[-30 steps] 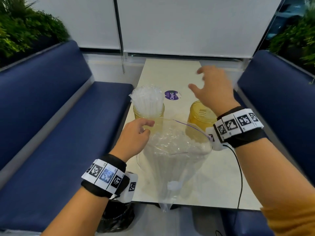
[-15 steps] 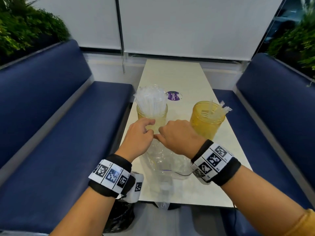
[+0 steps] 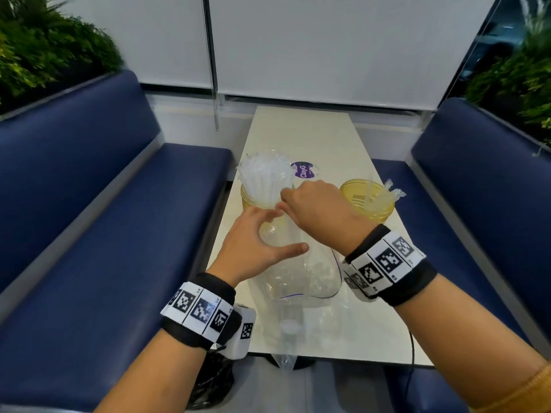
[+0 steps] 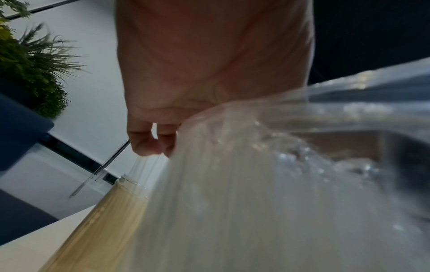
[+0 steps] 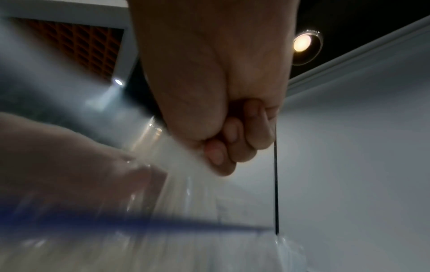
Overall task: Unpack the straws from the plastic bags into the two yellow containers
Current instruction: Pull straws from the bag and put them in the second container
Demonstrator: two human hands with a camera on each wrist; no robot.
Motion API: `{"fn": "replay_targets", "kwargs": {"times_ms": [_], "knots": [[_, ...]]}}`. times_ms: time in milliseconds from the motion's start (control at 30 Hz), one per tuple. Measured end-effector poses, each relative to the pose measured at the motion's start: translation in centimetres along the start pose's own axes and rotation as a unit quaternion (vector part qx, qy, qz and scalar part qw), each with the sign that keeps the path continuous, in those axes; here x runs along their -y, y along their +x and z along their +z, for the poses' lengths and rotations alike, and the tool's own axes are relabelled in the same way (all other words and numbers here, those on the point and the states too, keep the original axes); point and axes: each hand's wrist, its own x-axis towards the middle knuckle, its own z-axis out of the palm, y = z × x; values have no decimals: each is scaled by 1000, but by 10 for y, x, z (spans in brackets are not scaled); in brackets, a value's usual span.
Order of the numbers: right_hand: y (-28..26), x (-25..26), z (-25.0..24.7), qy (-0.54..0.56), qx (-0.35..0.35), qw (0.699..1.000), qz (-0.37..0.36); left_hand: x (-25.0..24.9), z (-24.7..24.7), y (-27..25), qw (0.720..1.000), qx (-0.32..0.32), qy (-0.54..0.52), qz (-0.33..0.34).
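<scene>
On the pale narrow tabletop [image 3: 301,135], reading left to right: the left translucent yellow cylindrical container [image 3: 253,201] is standing upright, packed with a dense bundle of clear, individually wrapped straws [image 3: 264,177] fanning above its rim, so this one is looking full. Just in front of it the left hand [image 3: 253,245] is curving thumb and fingers loosely round the clear crinkly plastic bag [image 3: 301,275], steadying rather than clamping it; the left wrist view is showing fingertips [image 4: 149,145] bent at the film's edge, but the grip is too blurred to be sure of. That bracing is likely keeping the floppy bag propped up so straws can be drawn out of its mouth.

Next, the right hand [image 3: 313,208] is sitting above the bag, fingers curled into a fist; in the right wrist view those fingers [image 5: 232,143] are pinching a tuft of thin clear straws rising out of the bag. Hands are close together, nearly touching. The bag is soft, glossy, wrinkled, with a thin purple line near its mouth, and it is resting on the near table end, part hanging over the edge.

Farther right, the second yellow translucent container [image 3: 368,201] is holding only a few wrapped straws [image 3: 387,192] leaning on its right rim, so the pinched bunch is probably meant for it. A round purple sticker [image 3: 304,169] is lying flat between the containers, farther back.
</scene>
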Motion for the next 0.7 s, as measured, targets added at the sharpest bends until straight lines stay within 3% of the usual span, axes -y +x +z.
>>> {"fn": "replay_targets", "kwargs": {"times_ms": [200, 333, 433, 567, 700], "knots": [[6, 14, -25, 10, -62, 998, -25, -8, 10, 6, 998, -20, -10, -65], [8, 20, -16, 121, -72, 990, -4, 3, 18, 16, 997, -40, -56, -24], [2, 14, -3, 310, -76, 947, 44, 7, 17, 19, 997, -53, -57, 20], [-2, 11, 23, 277, -44, 959, 26, -4, 16, 20, 998, -47, -6, 44], [4, 17, 41, 304, -105, 947, 2, -5, 17, 14, 995, -41, -54, 72]]}}
